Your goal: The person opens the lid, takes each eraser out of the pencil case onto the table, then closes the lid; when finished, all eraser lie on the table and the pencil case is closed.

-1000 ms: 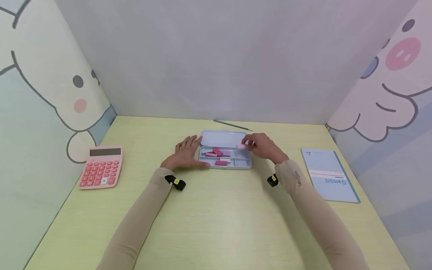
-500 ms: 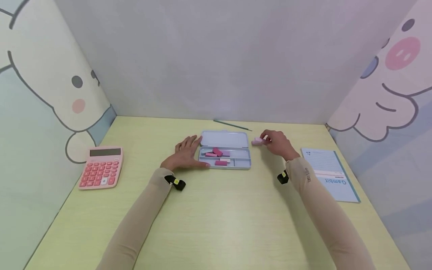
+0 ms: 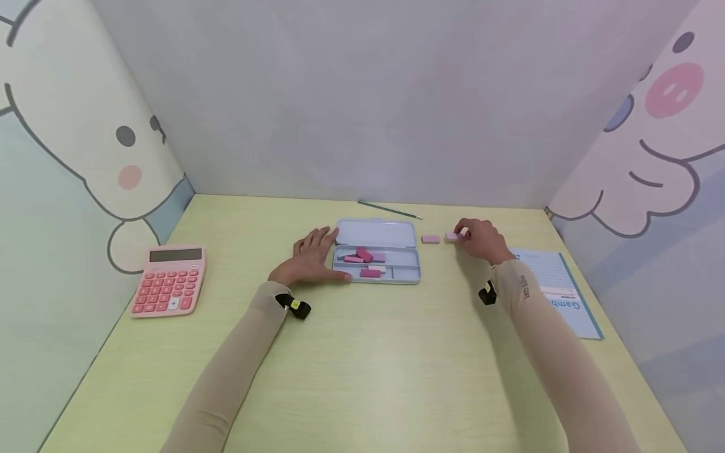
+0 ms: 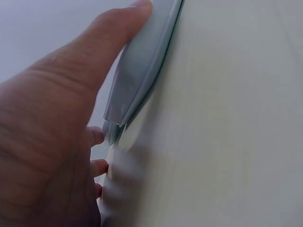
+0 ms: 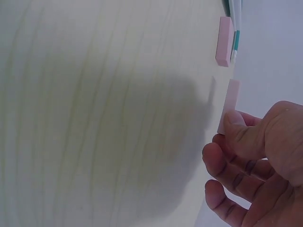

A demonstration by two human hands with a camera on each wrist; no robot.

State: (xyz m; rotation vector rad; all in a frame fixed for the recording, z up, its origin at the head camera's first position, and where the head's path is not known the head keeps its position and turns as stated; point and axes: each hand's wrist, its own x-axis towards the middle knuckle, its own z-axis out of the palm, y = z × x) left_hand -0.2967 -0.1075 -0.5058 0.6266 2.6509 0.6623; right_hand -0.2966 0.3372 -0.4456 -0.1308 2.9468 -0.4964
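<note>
A pale blue pencil case (image 3: 406,273) lies with its lid folded back on the table. Several pink, lilac and white eraser-like blocks sit in its compartments, among them a dark pink block (image 3: 370,274). My left hand (image 3: 308,263) spreads along the case's left side, thumb on the front rim (image 4: 142,47) and fingertips at the lid. My right hand (image 3: 481,241) pinches a light pink eraser (image 5: 230,101) between thumb and forefinger, close over the table right of the case. Another pink eraser (image 3: 430,240) lies between that hand and the case.
Behind the case lies a green pencil (image 3: 391,209), near the back wall. At the far left sits a pink calculator (image 3: 170,281). A notepad (image 3: 566,299) lies on the right, partly under the right forearm. Decorated walls (image 3: 640,157) enclose the table's sides.
My right hand has moved right from over the case. It has left one pink eraser on the table and now holds a light pink one farther right. The left hand has stayed put.
</note>
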